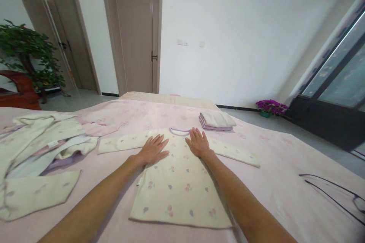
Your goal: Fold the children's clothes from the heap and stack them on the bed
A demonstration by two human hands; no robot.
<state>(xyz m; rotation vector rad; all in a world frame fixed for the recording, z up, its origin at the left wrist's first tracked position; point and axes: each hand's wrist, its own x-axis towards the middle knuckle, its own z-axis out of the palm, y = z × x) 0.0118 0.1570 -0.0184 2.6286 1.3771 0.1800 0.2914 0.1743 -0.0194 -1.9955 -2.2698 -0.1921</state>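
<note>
A cream long-sleeved shirt (176, 186) with small cherry and heart prints lies spread flat, its purple-edged neckline pointing away from me and both sleeves stretched out sideways. My left hand (154, 150) rests flat on the shirt's left shoulder, fingers spread. On the other shoulder, beside the neckline, my right hand (198, 143) lies palm down with its fingers extended. Neither hand grips anything. Just beyond my right hand sits a small stack of folded clothes (218, 120), white on top and purple below.
A heap of loose clothes (48, 140) covers the left side of the pink sheet (273, 197). Eyeglasses (336, 193) lie at the right edge. Farther back are a green plant (27, 53), purple flowers (270, 107) on the floor, a door (137, 38) and a white wall.
</note>
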